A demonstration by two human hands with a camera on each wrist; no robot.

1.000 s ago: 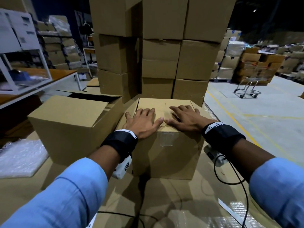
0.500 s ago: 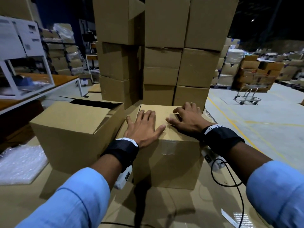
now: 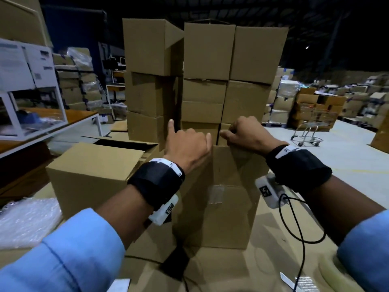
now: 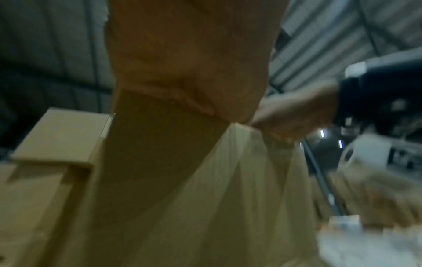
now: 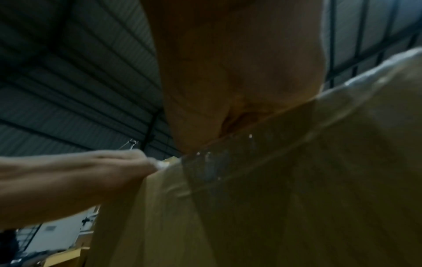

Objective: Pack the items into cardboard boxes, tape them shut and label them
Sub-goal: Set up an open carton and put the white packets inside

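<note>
Hands sit at the top far edge of a sealed cardboard box [image 3: 227, 207], plain brown corrugated board, rectangular, standing on a flat cardboard-covered surface [image 3: 242, 268]. The right hand [image 3: 246, 133] is curled over the box's top right rim, fingers bent and gripping the edge. The left hand [image 3: 187, 144] rests at the top left of the same box, index finger raised straight and the other fingers folded down behind the rim; whether they hold the board cannot be told. A strip of clear glossy tape [image 3: 216, 193] lies down the near face of the box. Both wrists carry black fabric bands with white camera housings, and a black cable [image 3: 294, 224] loops down from the right one.

Just left of the box stands an open cardboard box [image 3: 92, 175], its flaps up and its interior dark. Near left, a sheet of bubble wrap [image 3: 25, 222] lies crinkled and translucent. Directly beyond, touching the far side, rises a tall stack of cardboard boxes [image 3: 206, 66]. Far right, a wire trolley [image 3: 307, 133] stands on pale concrete floor.
</note>
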